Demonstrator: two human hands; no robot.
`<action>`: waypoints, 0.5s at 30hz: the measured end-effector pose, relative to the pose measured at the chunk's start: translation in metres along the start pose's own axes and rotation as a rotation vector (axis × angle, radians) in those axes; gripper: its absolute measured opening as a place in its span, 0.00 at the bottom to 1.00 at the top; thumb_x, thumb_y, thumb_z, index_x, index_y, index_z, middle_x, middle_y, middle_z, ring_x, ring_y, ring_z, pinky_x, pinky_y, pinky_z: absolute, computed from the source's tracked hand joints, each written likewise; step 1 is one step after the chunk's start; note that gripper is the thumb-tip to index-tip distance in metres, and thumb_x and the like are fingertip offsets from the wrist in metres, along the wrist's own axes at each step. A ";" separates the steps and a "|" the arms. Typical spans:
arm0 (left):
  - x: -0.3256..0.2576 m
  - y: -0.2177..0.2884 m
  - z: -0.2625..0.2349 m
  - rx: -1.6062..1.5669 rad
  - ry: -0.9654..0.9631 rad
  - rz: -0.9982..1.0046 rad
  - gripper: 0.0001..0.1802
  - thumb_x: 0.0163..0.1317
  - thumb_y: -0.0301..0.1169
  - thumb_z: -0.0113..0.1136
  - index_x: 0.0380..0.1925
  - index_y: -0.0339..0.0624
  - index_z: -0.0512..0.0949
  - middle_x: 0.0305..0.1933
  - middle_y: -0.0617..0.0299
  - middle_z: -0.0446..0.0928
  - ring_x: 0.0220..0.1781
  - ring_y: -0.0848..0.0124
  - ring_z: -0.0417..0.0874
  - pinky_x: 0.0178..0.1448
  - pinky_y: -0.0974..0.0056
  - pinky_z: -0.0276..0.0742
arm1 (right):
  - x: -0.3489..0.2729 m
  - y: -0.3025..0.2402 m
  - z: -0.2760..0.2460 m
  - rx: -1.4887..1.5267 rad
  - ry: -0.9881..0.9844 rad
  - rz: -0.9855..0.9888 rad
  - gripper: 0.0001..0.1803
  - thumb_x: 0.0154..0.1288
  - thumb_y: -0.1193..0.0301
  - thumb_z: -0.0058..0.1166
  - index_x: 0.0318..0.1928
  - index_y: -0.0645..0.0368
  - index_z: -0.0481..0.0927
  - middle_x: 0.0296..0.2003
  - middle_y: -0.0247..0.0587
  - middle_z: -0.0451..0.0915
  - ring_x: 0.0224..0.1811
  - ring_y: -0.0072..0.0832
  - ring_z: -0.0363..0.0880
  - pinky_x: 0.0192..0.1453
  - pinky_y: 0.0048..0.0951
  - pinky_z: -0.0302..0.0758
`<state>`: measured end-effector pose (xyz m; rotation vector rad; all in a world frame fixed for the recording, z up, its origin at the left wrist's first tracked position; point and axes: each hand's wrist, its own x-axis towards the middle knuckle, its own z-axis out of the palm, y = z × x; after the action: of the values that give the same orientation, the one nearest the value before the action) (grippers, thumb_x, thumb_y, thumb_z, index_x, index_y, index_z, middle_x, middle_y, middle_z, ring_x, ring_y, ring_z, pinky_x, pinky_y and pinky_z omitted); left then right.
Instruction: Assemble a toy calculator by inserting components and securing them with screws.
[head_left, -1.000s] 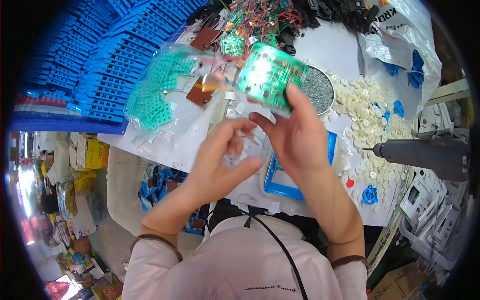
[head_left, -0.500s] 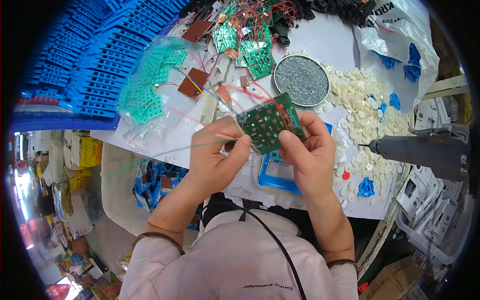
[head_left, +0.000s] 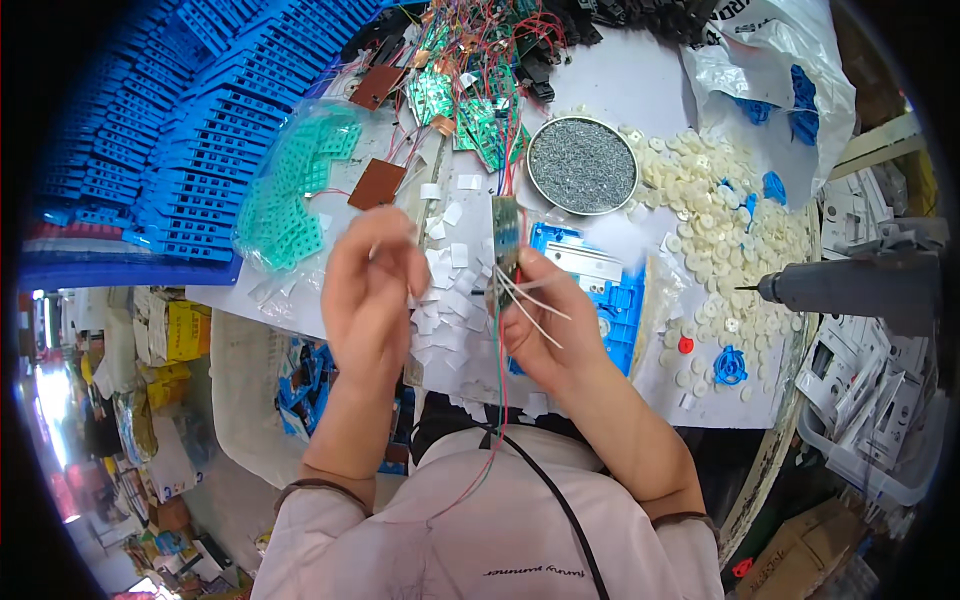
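My right hand (head_left: 550,315) grips a green circuit board (head_left: 506,225) between thumb and fingers. The board stands almost edge-on, so its faces barely show. White wires (head_left: 535,303) fan out from its lower part, and long green and red wires (head_left: 498,400) trail down over my shirt. Off to the left, my left hand (head_left: 372,285) hovers empty with loosely bent fingers apart, slightly blurred. Beneath and behind my right hand lies a blue plastic casing (head_left: 625,320) with a pale metallic strip, partly hidden. Small white paper squares (head_left: 445,325) are scattered between my hands.
A round dish of small metal screws (head_left: 582,165) sits beyond my right hand. Cream plastic discs (head_left: 710,240) spread rightward, near a grey power screwdriver (head_left: 850,290). Stacked blue casings (head_left: 230,110), bagged teal keypads (head_left: 295,190), brown plates (head_left: 378,184) and wired boards (head_left: 485,125) occupy the far left.
My left hand has let go of the wires and moved left, away from the board. My right hand has shifted left and turned the board from face-up to edge-on, uncovering more of the blue casing.
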<state>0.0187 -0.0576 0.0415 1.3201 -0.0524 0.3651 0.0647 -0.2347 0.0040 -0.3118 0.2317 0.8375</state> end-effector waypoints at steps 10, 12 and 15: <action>0.008 0.002 -0.002 0.426 -0.374 0.041 0.17 0.52 0.23 0.70 0.44 0.42 0.83 0.56 0.56 0.79 0.59 0.63 0.78 0.72 0.53 0.62 | -0.007 0.008 0.000 -0.084 -0.197 0.349 0.26 0.80 0.48 0.41 0.57 0.57 0.78 0.22 0.47 0.81 0.12 0.29 0.75 0.18 0.25 0.74; -0.002 0.008 -0.003 0.549 -0.320 0.066 0.14 0.65 0.22 0.63 0.51 0.36 0.78 0.48 0.55 0.83 0.52 0.64 0.84 0.68 0.56 0.69 | -0.014 -0.003 -0.010 -0.247 -0.271 0.454 0.24 0.78 0.54 0.49 0.63 0.56 0.74 0.30 0.53 0.84 0.19 0.30 0.80 0.22 0.24 0.77; -0.007 0.015 0.012 0.227 -0.122 -0.172 0.19 0.77 0.31 0.53 0.60 0.29 0.70 0.54 0.49 0.82 0.52 0.66 0.86 0.58 0.62 0.79 | -0.031 -0.004 -0.005 -0.987 -0.129 -0.052 0.30 0.71 0.65 0.61 0.70 0.55 0.70 0.43 0.49 0.84 0.35 0.24 0.83 0.30 0.23 0.79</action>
<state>0.0102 -0.0680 0.0567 1.5584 0.0006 0.1468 0.0471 -0.2607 0.0103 -1.1746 -0.3348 0.8682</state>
